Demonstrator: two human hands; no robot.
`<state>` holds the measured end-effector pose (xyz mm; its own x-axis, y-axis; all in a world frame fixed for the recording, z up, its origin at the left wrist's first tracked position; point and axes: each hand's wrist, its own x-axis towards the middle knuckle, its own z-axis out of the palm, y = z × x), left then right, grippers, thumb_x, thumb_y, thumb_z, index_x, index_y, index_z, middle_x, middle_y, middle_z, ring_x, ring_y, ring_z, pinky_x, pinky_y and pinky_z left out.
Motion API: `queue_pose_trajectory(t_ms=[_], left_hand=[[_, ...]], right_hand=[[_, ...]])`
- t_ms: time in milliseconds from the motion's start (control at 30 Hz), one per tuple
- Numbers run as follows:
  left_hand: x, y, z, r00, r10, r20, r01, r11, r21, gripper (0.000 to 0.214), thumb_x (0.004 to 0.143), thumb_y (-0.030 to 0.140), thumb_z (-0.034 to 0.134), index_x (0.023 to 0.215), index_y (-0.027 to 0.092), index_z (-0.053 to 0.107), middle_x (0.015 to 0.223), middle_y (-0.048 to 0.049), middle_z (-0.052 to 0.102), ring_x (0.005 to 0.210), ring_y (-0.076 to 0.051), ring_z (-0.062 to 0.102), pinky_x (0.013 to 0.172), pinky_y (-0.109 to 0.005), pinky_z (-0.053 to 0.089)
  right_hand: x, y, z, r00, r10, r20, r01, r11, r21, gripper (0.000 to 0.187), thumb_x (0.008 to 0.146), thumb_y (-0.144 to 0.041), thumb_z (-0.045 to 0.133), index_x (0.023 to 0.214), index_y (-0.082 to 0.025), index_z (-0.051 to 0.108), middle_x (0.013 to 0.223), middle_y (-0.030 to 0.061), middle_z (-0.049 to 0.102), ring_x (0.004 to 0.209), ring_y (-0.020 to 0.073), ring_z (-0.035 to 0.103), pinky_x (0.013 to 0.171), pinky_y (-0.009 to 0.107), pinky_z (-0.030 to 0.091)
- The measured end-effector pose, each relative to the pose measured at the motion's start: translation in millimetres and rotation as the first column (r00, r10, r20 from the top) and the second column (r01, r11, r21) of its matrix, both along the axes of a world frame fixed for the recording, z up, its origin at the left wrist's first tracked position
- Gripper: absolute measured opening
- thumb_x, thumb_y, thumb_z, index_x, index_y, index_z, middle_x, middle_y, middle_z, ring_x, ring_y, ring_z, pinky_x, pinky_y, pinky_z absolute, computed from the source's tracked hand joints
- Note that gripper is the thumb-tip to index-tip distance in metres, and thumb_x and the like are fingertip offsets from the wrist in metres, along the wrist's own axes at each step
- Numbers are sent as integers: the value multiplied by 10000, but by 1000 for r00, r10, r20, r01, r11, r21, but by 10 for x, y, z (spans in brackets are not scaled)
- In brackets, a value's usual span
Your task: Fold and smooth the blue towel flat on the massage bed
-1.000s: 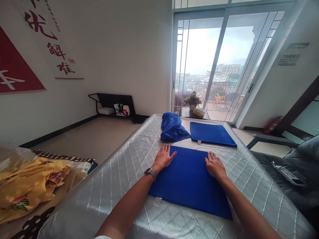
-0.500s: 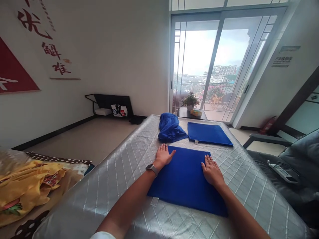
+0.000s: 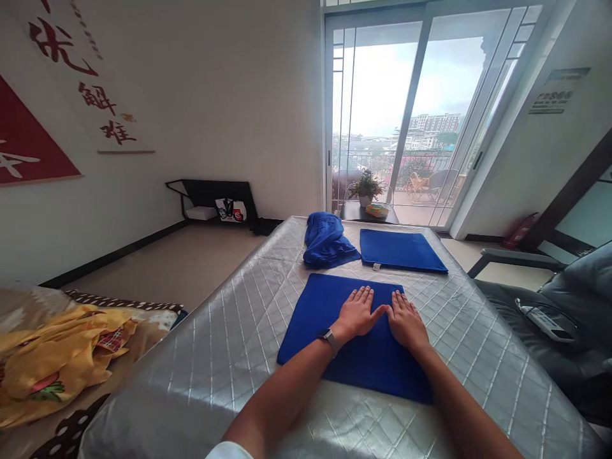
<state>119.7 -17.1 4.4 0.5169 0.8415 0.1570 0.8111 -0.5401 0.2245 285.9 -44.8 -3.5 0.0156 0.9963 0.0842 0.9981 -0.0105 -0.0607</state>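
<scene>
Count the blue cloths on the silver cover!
3: a near cloth under the left hand and right hand, a flat cloth farther back to the right, and a crumpled cloth back left, whose folds might hide more.

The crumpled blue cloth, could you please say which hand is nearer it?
Left: the left hand is on this side of the crumpled blue cloth, slightly right; the right hand is farther right.

Plain off-white wall point(image 3: 248, 95), pale beige floor point(image 3: 138, 255), grey-framed glass sliding doors point(image 3: 408, 115) admitting daylight, dark grey cushioned armchair point(image 3: 581, 290) at right
</scene>
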Motion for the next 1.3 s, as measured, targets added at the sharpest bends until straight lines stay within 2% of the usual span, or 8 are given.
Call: queue_pose_trajectory(t_ms=[200, 367, 700, 867, 967, 1067, 1167, 1300], left_hand=[[-1071, -38, 7, 962, 262, -79, -266, 963, -52, 886, 976, 682, 44, 1551, 46, 267, 1625, -146, 209, 1513, -250, 159, 1237, -429, 129], [-1468, -177, -35, 933, 350, -87, -353, 935, -20, 911, 966, 703, 46, 1553, 40, 260, 1624, -155, 202, 1511, -264, 163, 1231, -425, 149], [-1356, -188, 53, 925, 359, -126, -357, 933, 34, 885, 988, 661, 70, 1527, 1, 308, 1600, -204, 252, 1497, -300, 207, 1222, -453, 181], [-610, -490, 167, 997, 48, -62, -46, 999, 29, 816, 1013, 599, 31, 1524, 40, 335, 1591, -176, 298, 1494, -254, 232, 1211, -406, 223], [-53, -739, 172, 979, -205, 6, 204, 978, 49, 771, 1025, 584, 58, 1534, 70, 324, 1599, -146, 293, 1504, -221, 200, 1223, -374, 185], [213, -883, 141, 955, -292, 55, 290, 956, 53, 753, 1030, 575, 73, 1543, 73, 301, 1598, -137, 301, 1507, -214, 186, 1230, -371, 153], [48, -909, 100, 961, -269, 63, 268, 963, 24, 752, 1027, 594, 91, 1557, 92, 271, 1610, -124, 270, 1511, -208, 167, 1233, -376, 139], [-653, -925, 56, 991, -136, -11, 135, 990, -24, 741, 1022, 618, 132, 1572, 132, 239, 1631, -92, 202, 1516, -211, 135, 1238, -390, 139]], right_hand=[[-12, 30, -11, 1000, -24, -4, 24, 1000, 2, 629, 1012, -359, 179, 1550, -45, 266, 1625, 108, 244, 1502, 213, 193, 1217, 384, 144], [-49, -10, 59, 999, -18, 35, 17, 999, 42, 617, 1005, -328, 196, 1529, -27, 315, 1606, 127, 292, 1495, 244, 219, 1214, 416, 165], [-81, -951, -69, 993, 120, -3, -119, 991, 66, 644, 1001, -410, 216, 1533, -64, 328, 1603, 120, 276, 1496, 224, 210, 1217, 437, 203], [-102, -1086, -135, 998, 61, -18, -61, 998, 23, 668, 999, -434, 234, 1545, -52, 282, 1617, 114, 233, 1504, 225, 173, 1227, 437, 178], [-106, -1081, -125, 997, 74, 3, -74, 997, -2, 626, 988, -350, 235, 1542, -67, 306, 1616, 105, 243, 1505, 223, 168, 1227, 436, 174], [-108, -1093, -103, 997, 76, 31, -75, 997, -28, 615, 962, -243, 220, 1554, -89, 283, 1627, 73, 213, 1507, 213, 157, 1227, 419, 174], [-122, -1110, -73, 997, 61, 46, -59, 998, -35, 620, 979, -290, 213, 1556, -67, 260, 1628, 81, 197, 1507, 213, 159, 1230, 411, 159], [-143, -1109, -40, 999, 45, -11, -46, 999, -24, 659, 994, -401, 216, 1556, -59, 258, 1627, 100, 194, 1507, 220, 164, 1230, 424, 156]])
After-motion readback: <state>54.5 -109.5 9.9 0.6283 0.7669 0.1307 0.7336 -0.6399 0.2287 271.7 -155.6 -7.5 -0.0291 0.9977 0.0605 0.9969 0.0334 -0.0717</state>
